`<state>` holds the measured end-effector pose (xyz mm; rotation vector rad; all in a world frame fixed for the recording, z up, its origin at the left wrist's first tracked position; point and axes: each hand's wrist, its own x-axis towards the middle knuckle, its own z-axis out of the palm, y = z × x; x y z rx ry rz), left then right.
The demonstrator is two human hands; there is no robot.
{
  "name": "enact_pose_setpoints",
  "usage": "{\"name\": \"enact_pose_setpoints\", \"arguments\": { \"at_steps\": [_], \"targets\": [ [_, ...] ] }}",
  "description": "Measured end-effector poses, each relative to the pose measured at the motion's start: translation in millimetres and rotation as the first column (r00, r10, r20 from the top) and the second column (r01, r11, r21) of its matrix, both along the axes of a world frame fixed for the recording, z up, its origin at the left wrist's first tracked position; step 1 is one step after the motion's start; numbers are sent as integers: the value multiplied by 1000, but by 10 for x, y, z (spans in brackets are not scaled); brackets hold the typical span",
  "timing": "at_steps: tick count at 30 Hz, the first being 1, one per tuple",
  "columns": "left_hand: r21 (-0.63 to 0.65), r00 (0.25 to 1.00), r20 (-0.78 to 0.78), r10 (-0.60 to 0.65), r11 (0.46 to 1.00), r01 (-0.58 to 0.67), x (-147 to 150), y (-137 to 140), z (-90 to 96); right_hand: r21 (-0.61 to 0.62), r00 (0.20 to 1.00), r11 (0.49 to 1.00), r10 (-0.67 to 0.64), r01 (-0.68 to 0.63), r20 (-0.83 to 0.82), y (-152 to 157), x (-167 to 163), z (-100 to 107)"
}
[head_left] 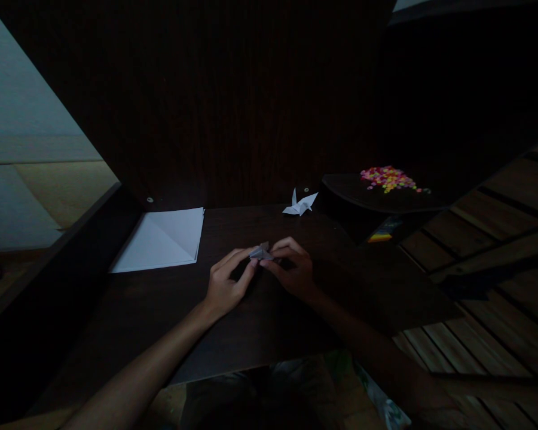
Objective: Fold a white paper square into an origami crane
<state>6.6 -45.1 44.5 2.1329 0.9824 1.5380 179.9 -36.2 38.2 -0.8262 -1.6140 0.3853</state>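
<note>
Between my two hands, just above the dark tabletop, is a small folded piece of paper (260,253), greyish in the dim light, with pointed flaps. My left hand (228,280) pinches its left side between thumb and fingers. On the other side, my right hand (295,269) grips it with thumb and bent fingers, which hide part of that edge. Beyond my hands, near the back panel, stands a finished white origami crane (299,206). To the left lies a stack of white paper sheets (165,239), the top one creased diagonally.
A rounded dark shelf (345,188) at the right carries a pile of small colourful pieces (390,178). Below it sits a rainbow-striped item (383,233). A dark side panel (58,280) bounds the desk (233,340) on the left; wooden slats (488,340) lie to the right.
</note>
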Motion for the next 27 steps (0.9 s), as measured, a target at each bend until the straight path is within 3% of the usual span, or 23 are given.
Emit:
{"name": "enact_pose_setpoints", "arguments": {
  "at_steps": [3, 5, 8, 10, 22, 27],
  "targets": [
    [-111, 997, 76, 21, 994, -13, 3, -2, -32, -76, 999, 997, 2, -5, -39, 9, 2, -13],
    [-194, 984, 173, -37, 978, 71, 15, -1, -45, -178, 994, 982, 48, -65, -97, 19, 1, -28],
    [-263, 934, 330, -133, 938, 226, 40, 6, -38, -341, 968, 918, 135, -202, -212, 34, -10, -49],
    [-289, 911, 386, -141, 920, 265, 51, 14, -24, -403, 948, 876, 160, -264, -275, 43, -21, -54],
    [-413, 881, 447, -155, 838, 357, 43, 86, -24, -439, 904, 816, 221, -377, -366, 94, -21, -43],
    [-456, 891, 432, -137, 820, 347, 37, 87, -30, -424, 905, 824, 228, -376, -360, 102, -16, -66]
  ]
}}
